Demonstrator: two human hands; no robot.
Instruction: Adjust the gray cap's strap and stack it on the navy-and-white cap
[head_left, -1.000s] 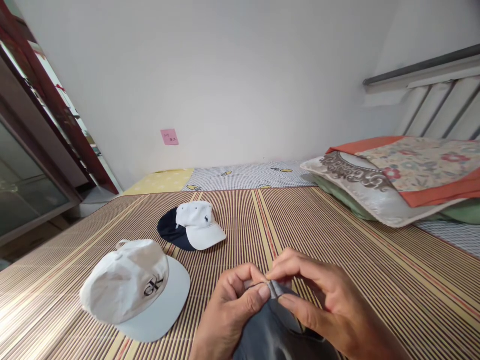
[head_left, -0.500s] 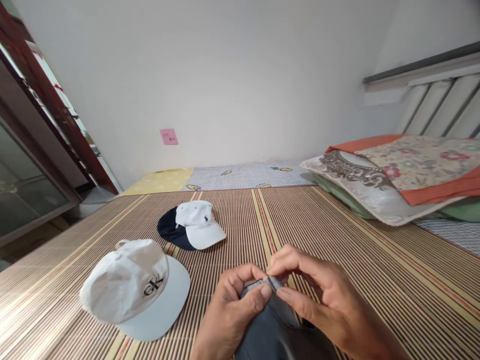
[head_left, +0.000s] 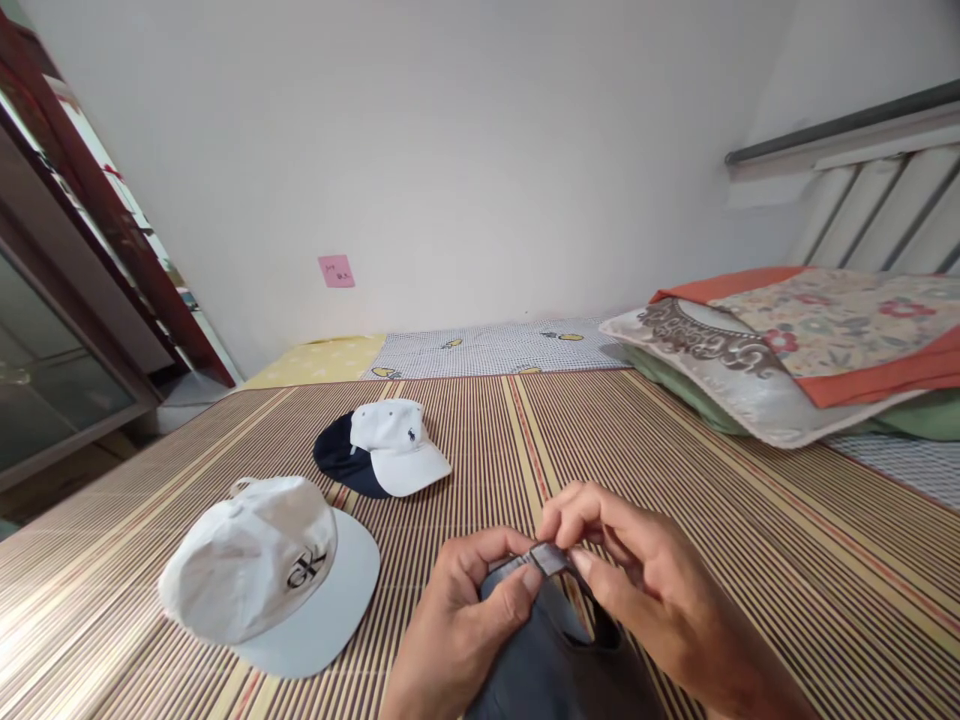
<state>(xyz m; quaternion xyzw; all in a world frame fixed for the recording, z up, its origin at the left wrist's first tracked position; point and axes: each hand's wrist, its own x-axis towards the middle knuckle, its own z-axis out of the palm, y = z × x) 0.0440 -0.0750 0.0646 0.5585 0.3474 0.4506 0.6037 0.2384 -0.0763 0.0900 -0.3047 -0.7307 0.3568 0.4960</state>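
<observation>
A dark grey cap (head_left: 544, 655) is between my hands at the lower middle, its back opening and strap facing up. My left hand (head_left: 472, 610) pinches the strap's left part between thumb and forefinger. With thumb and fingertips, my right hand (head_left: 637, 580) grips the strap (head_left: 551, 558) just to the right, near a small buckle or slider. Part of the cap lies outside the picture. To the left rests a white cap (head_left: 247, 570) with black CK letters. Behind it a smaller white cap (head_left: 394, 435) leans on a navy cap (head_left: 341, 450).
A striped bamboo mat (head_left: 480, 460) covers the bed. Pillows (head_left: 750, 360) with orange and floral covers are piled at the right, beside a white radiator (head_left: 885, 210). A pink note (head_left: 336, 271) is stuck on the wall (head_left: 480, 150). A glass-panelled door (head_left: 52, 370) stands at the far left.
My right fingers have shifted slightly right along the strap, so more of the strap shows between my hands. The cap's back opening is now more visible. The other caps stay put.
</observation>
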